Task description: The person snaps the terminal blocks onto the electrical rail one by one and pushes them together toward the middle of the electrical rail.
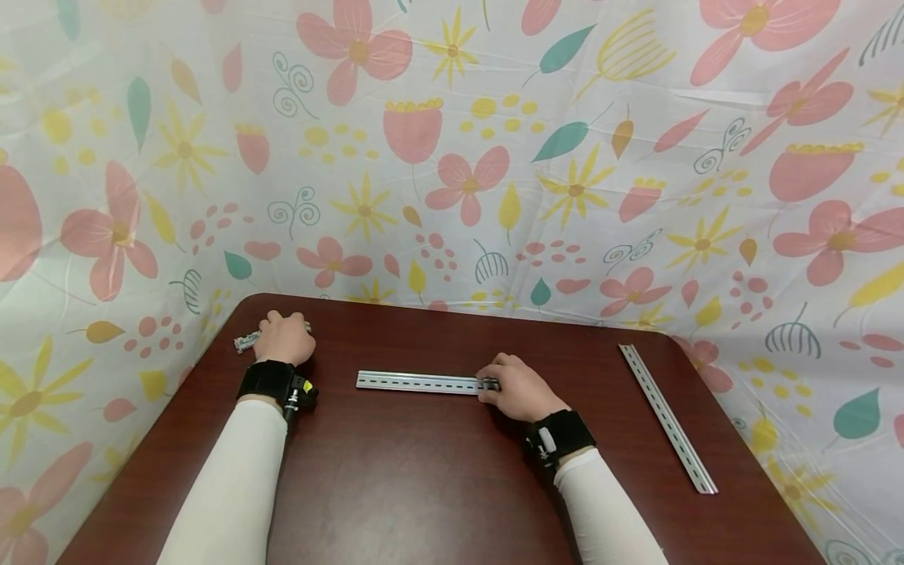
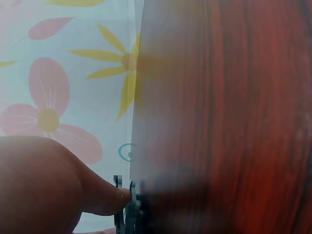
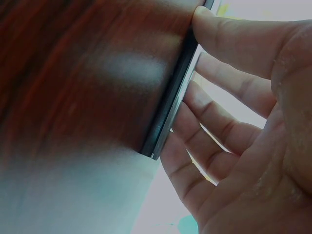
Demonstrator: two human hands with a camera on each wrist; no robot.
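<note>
In the head view, my left hand (image 1: 284,339) is at the far left of the table, over small metal pieces (image 1: 246,342) that stick out on either side of it. Up close in the left wrist view, the thumb (image 2: 105,195) pinches a thin metal piece (image 2: 118,207); its exact kind is unclear. A slotted metal DIN rail (image 1: 420,383) lies crosswise mid-table. My right hand (image 1: 524,388) grips its right end, where a small dark part (image 1: 489,384) shows at the fingertips. Thumb and fingers lie along the rail's edge (image 3: 178,92) in the right wrist view.
A second slotted DIN rail (image 1: 667,420) lies slanting on the right side of the brown table (image 1: 410,486). A flower-patterned curtain (image 1: 452,204) stands behind the table and along its sides.
</note>
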